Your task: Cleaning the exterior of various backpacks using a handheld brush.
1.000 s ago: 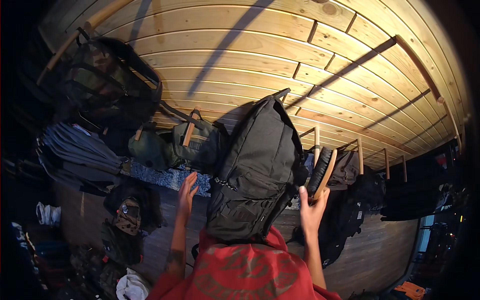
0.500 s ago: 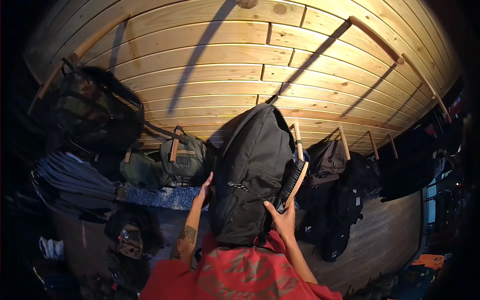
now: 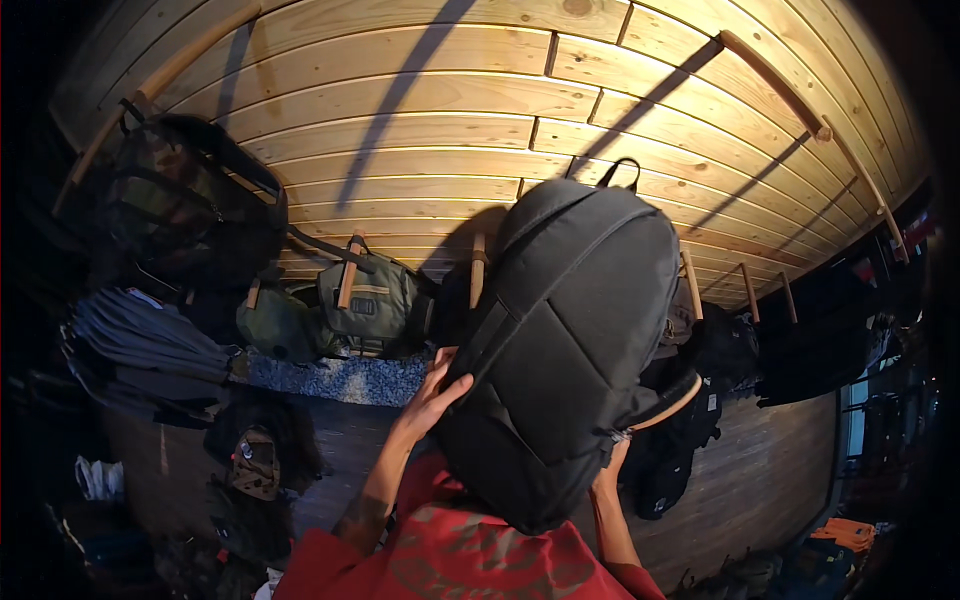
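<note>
A large black backpack (image 3: 575, 320) is held up in front of me, tilted, with a broad face crossed by diagonal seams and a small loop at its top. My left hand (image 3: 431, 398) grips its lower left side, the thumb lying over the edge. At the lower right edge is my right hand (image 3: 614, 464), its fingers mostly hidden by the bag. A curved strap (image 3: 672, 402) with a tan edge sticks out just above that hand.
Behind the bag rises a pale plank wall (image 3: 440, 95) with projecting wooden pegs (image 3: 478, 270). An olive bag (image 3: 370, 300) and a camouflage bag (image 3: 180, 215) hang at left. Dark bags (image 3: 675, 455) hang at right. Grey gravel (image 3: 340, 380) borders the wooden floor (image 3: 760, 465).
The backpack has turned, from its narrower side to its broad face, and moved to the right. A peg behind it is now uncovered. My right hand has gone partly behind the bag.
</note>
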The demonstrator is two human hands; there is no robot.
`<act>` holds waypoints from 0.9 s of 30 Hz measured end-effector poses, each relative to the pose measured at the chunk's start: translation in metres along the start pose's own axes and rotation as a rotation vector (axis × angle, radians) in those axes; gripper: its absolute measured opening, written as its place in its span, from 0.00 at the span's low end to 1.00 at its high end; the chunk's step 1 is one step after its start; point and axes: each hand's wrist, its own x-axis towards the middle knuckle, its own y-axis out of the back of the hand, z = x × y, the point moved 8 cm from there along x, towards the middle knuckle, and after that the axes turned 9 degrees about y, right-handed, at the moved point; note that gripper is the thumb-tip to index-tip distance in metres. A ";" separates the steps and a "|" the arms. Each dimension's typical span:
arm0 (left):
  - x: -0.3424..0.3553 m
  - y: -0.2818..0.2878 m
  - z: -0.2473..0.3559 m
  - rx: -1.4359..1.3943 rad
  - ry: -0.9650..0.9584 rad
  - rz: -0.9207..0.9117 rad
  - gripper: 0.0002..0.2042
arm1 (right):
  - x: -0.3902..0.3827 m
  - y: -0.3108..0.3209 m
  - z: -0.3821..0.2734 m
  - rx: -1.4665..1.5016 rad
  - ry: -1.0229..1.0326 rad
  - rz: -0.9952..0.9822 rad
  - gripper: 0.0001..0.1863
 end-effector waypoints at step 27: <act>-0.047 0.029 0.064 0.863 -0.027 0.469 0.35 | 0.063 -0.070 0.194 -0.026 -0.423 -0.625 0.16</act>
